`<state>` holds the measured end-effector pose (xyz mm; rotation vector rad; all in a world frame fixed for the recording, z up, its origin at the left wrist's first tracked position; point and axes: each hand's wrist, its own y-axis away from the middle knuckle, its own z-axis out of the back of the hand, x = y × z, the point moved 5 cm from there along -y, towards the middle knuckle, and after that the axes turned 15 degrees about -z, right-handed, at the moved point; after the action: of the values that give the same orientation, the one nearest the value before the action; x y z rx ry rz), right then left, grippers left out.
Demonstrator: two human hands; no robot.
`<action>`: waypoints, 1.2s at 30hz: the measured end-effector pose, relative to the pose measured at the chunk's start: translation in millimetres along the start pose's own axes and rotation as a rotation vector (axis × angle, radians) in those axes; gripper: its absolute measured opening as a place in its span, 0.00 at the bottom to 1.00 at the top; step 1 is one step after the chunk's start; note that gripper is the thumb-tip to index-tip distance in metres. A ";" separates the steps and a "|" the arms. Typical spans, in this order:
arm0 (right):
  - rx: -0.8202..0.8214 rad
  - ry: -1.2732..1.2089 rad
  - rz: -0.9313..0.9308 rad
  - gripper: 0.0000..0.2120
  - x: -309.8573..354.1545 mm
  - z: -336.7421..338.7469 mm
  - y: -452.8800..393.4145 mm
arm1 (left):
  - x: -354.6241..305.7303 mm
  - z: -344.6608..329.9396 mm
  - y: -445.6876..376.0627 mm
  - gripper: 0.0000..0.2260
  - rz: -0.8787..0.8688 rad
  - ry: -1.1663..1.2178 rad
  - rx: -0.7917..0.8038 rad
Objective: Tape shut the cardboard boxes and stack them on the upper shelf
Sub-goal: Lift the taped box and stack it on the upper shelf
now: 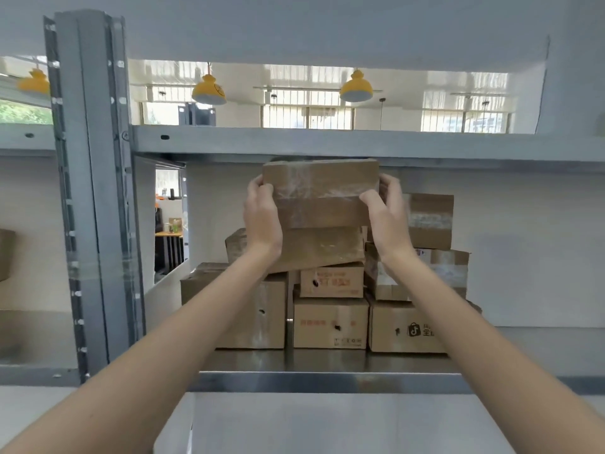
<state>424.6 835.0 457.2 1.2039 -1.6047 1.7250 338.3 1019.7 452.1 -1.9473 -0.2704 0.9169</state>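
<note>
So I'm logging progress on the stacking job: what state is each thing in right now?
Held box: taped shut, lifted just under the upper beam, above the stack.
Left hand: grip on the box's left end.
Right hand: grip on the box's right end.
Tilted box: closed, lying askew on the stack.
Stacked boxes: closed, resting on the shelf.

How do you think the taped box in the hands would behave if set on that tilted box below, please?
The taped box probably stays stiff: its sides look square under the grip of the left hand and right hand. Its glossy tape may slide. The tilted box slopes, so it could slip or tip.
</note>
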 end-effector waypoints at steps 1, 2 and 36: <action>0.000 0.005 0.001 0.20 -1.0 -3.1 -1.5 | -0.1 0.9 -1.9 0.10 0.002 0.012 -0.005; 0.000 0.011 -0.003 0.20 -2.5 -6.0 -3.7 | 0.6 1.1 -4.6 0.12 0.012 0.027 -0.001; -0.417 0.455 0.075 0.26 -78.5 -41.8 -48.8 | 65.3 -26.8 -34.1 0.21 -0.431 -0.409 0.221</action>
<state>492.4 900.7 419.8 0.5147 -1.6222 1.4679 408.4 1054.7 455.8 -1.4103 -0.7601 0.9966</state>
